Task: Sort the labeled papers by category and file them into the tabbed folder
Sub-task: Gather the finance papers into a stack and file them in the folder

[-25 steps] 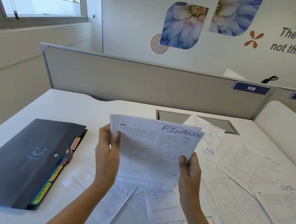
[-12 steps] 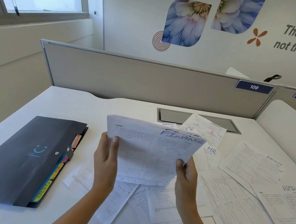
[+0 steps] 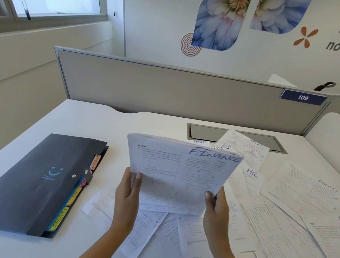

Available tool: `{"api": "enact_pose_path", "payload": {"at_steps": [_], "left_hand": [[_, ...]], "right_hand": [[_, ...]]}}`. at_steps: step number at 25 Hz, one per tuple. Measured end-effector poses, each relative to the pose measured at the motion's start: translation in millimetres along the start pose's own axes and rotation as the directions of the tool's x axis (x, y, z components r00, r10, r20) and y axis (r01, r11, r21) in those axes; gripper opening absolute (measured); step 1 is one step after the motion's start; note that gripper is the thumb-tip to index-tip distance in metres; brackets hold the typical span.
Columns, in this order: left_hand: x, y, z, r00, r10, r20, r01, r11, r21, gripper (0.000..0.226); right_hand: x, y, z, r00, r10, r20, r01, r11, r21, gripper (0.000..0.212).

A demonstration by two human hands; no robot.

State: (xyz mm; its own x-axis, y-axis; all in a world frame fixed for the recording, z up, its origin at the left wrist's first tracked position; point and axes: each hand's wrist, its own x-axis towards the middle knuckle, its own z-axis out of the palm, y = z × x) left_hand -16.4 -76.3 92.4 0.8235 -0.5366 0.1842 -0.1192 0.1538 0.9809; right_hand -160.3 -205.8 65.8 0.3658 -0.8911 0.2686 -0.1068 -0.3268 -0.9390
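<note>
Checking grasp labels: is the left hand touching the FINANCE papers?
Touching. The head view shows the left hand holding the FINANCE papers at their lower left edge, thumb pressed on the front sheet.

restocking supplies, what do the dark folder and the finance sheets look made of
Dark folder: probably matte plastic; smooth stiff cover, faint sheen, snap button. FINANCE sheets: thin white printed paper, matte, bending between the left hand and right hand.
</note>
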Motion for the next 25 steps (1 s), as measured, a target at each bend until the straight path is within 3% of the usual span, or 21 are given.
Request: {"api": "enact_pose_path", "payload": {"at_steps": [4,7,10,13,17,22,25], "left_hand": [[-7.1,-9.6,1.2,0.998,-0.069,-0.006,0.069,0.997,0.031,0.017],[-9.2,-19.5,0.0,0.992,-0.126,-0.016,0.127,0.98,0.152,0.018],[-7.0,-15.7,-2.3,0.993,-0.11,-0.048,0.118,0.96,0.255,0.014],[-7.9,-2.3,-4.6,0.992,-0.071,-0.104,0.097,0.956,0.278,0.021],[-9.0,3.0,-24.3,0.984,-0.048,-0.172,0.11,0.922,0.372,0.025],[-13.9,9.6,-69.2,0.97,-0.049,-0.238,0.148,0.897,0.416,0.012],[-6.3,13.9,-100.5,0.931,0.004,-0.364,0.137,0.923,0.359,0.015]], "right_hand": [[-3.7,12.8,3.9,0.995,0.09,0.038,-0.088,0.994,-0.066,0.043],[-3.5,14.6,1.7,0.991,0.119,0.056,-0.112,0.986,-0.122,0.04],[-2.1,-1.2,-5.0,0.994,0.087,0.068,-0.08,0.992,-0.093,0.012],[-2.9,-15.0,-11.1,0.995,-0.015,0.1,0.026,0.993,-0.112,0.023],[-6.5,-13.3,-8.1,0.987,-0.042,0.158,0.059,0.993,-0.101,0.014],[-14.1,-17.4,13.1,0.962,0.056,0.269,-0.05,0.998,-0.027,0.017],[-12.0,-12.9,27.2,0.936,0.161,0.313,-0.171,0.985,0.005,0.012]]}}
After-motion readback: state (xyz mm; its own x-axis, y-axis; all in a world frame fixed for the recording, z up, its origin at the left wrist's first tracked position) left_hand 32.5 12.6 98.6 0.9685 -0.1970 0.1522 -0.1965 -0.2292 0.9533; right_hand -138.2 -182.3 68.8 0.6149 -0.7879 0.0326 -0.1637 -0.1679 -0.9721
